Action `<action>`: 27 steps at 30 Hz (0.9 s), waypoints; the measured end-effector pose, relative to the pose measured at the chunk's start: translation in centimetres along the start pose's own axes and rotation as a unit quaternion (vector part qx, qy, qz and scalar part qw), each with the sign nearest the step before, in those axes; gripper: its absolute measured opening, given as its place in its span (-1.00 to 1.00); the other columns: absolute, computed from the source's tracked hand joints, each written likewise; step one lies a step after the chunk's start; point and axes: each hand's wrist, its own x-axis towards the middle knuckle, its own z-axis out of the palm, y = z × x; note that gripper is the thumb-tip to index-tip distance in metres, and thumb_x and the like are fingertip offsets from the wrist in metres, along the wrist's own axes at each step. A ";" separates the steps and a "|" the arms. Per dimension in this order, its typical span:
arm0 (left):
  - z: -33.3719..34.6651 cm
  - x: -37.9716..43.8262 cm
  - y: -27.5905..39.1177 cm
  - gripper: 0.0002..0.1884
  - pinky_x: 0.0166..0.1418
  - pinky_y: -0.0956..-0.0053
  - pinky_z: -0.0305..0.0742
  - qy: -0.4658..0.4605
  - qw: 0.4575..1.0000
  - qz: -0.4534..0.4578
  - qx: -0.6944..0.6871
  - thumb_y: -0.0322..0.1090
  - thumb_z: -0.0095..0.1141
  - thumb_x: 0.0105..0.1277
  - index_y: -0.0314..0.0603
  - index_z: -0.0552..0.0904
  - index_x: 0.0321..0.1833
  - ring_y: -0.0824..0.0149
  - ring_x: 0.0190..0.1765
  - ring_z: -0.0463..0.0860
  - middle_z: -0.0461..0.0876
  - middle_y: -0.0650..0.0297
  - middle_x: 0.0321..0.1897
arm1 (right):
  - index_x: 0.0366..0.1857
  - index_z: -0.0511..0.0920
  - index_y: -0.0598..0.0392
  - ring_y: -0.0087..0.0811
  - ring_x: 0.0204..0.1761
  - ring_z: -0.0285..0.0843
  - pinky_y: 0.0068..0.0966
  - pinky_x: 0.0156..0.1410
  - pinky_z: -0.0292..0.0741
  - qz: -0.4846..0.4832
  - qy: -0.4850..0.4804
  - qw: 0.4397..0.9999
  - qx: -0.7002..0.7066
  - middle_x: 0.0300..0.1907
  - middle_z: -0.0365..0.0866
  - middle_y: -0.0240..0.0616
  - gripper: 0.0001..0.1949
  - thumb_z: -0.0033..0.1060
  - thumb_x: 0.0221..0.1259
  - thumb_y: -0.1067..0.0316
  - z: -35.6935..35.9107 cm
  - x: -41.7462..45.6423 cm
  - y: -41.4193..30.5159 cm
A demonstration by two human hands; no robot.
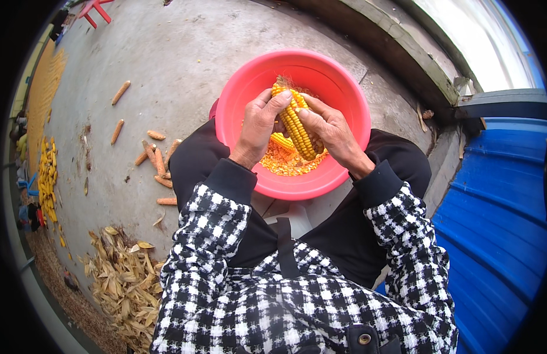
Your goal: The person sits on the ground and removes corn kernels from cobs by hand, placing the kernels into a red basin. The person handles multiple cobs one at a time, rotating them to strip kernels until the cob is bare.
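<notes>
A yellow ear of dried corn, with dry silk at its upper tip, is held tilted above a pink plastic basin. My left hand grips its upper left side, the thumb lying on the kernels near the tip. On the right side, my right hand holds the ear with its thumb pressed against the rows. Some fingers of both hands are hidden behind the ear. Loose kernels cover the basin's bottom, and another ear of corn lies in there, partly hidden.
Several bare corncobs lie on the concrete floor to the left. A heap of dry husks is at lower left, with a pile of yellow ears farther off. Blue corrugated sheet metal borders the right; a red stool stands at upper left.
</notes>
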 end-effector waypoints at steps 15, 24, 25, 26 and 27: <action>-0.2 0.0 -0.4 -0.75 -0.32 0.63 0.47 -0.003 0.999 0.008 0.031 -0.11 0.02 0.47 -0.13 0.56 -0.04 0.59 -0.30 0.54 0.56 0.41 -0.30 | 0.19 0.47 0.24 -0.57 -0.05 0.52 -0.57 0.06 0.48 -0.026 0.034 0.998 0.043 -0.07 0.59 -0.32 -0.62 0.03 0.47 0.19 0.5 0.3 1.3; 0.0 -0.3 -0.4 -0.75 -0.24 0.62 0.49 -0.006 1.000 0.020 0.023 -0.13 -0.01 0.50 -0.16 0.57 -0.02 0.58 -0.25 0.54 0.56 0.40 -0.26 | 0.23 0.43 0.27 -0.55 0.00 0.54 -0.55 0.12 0.50 -0.010 0.020 0.998 0.051 0.00 0.59 -0.28 -0.57 0.05 0.46 0.18 0.3 0.2 0.9; -0.1 -0.3 -0.5 -0.75 -0.23 0.62 0.50 -0.003 0.999 0.023 0.028 -0.13 -0.01 0.50 -0.16 0.57 -0.02 0.57 -0.24 0.54 0.56 0.40 -0.26 | 0.23 0.44 0.26 -0.55 -0.01 0.55 -0.56 0.10 0.50 -0.020 0.039 0.998 0.039 0.00 0.59 -0.28 -0.58 0.05 0.46 0.19 0.4 0.1 0.9; -0.1 -0.2 -0.5 -0.75 -0.21 0.62 0.50 -0.003 0.999 0.030 0.031 -0.13 -0.01 0.51 -0.16 0.56 -0.03 0.57 -0.23 0.55 0.56 0.40 -0.25 | 0.22 0.45 0.26 -0.56 -0.01 0.55 -0.58 0.09 0.51 -0.027 0.054 0.998 0.029 0.00 0.59 -0.28 -0.59 0.05 0.46 0.20 0.5 0.2 0.9; -0.2 -0.1 -0.7 -0.75 -0.19 0.61 0.51 -0.006 0.998 0.035 0.046 -0.14 -0.02 0.51 -0.16 0.56 -0.02 0.56 -0.22 0.56 0.56 0.39 -0.25 | 0.21 0.45 0.26 -0.56 -0.02 0.55 -0.59 0.08 0.51 -0.035 0.070 0.997 0.016 0.00 0.59 -0.28 -0.60 0.06 0.46 0.20 0.5 0.3 0.9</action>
